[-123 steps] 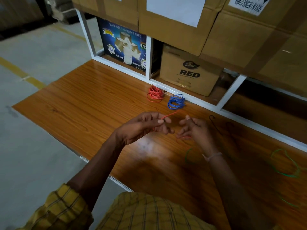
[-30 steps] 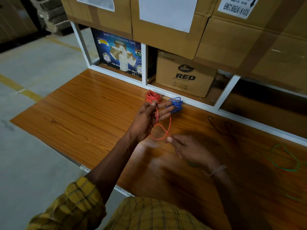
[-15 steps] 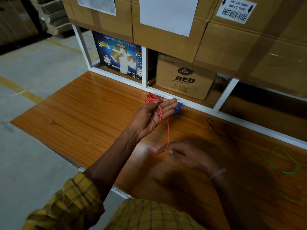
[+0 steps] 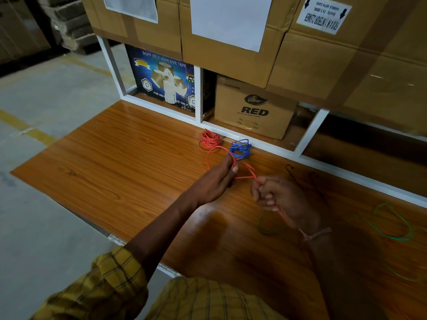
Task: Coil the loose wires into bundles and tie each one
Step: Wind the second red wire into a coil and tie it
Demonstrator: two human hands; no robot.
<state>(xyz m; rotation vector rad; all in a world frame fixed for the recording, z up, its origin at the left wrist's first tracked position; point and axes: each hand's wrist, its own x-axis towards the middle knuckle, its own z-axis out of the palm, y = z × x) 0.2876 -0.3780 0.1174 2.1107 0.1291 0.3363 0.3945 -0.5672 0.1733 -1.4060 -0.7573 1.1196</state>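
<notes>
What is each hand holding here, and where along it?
Both grip one loose red wire: left hand at a loop, right hand further along.

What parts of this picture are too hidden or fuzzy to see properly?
Head view only:
- Red wire: its path inside the right hand is hidden by curled fingers.
- Left hand: fingertips hidden behind the hand itself.
- Black wire: lost in shadow.
- Green wire: dim, its lower strands fade out.
</notes>
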